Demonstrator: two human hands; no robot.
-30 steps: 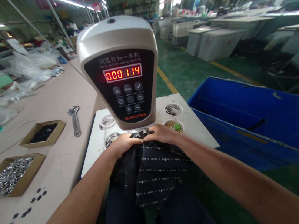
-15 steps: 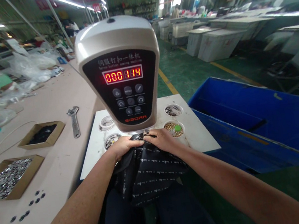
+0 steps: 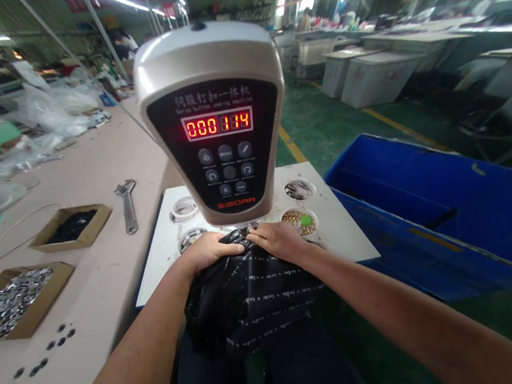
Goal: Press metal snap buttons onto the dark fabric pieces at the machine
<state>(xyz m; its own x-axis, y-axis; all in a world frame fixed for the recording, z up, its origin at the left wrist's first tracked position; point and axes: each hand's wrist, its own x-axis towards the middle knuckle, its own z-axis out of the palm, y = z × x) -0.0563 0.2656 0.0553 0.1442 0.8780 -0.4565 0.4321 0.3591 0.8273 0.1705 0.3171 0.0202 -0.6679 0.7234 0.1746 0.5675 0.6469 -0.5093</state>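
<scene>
Black cloth, gathered edge up under the machine head, rest draping near over the lap. Left hand pinches the bunched edge, thumb on top; right hand pinches it just beside, fingertips close to the left thumb. Likely held from both sides to keep the edge steady under the head; exact contact point hidden by the fingers. Cloth thin, smooth, slightly shiny, creased at left, rows of small pale print at right.

Machine head: glossy, rounded shell, tapering downward, black panel with red digits and round buttons. White plate under it, flat, stained, with round wells; right near well holds small gold-coloured pieces plus a green piece, probably kept there for easy reach.

Left: pale table with metal wrench, far cardboard box of dark pieces, near cardboard box of shiny silver ones, loose discs nearer. Right: blue bin, smooth-walled, angular.
</scene>
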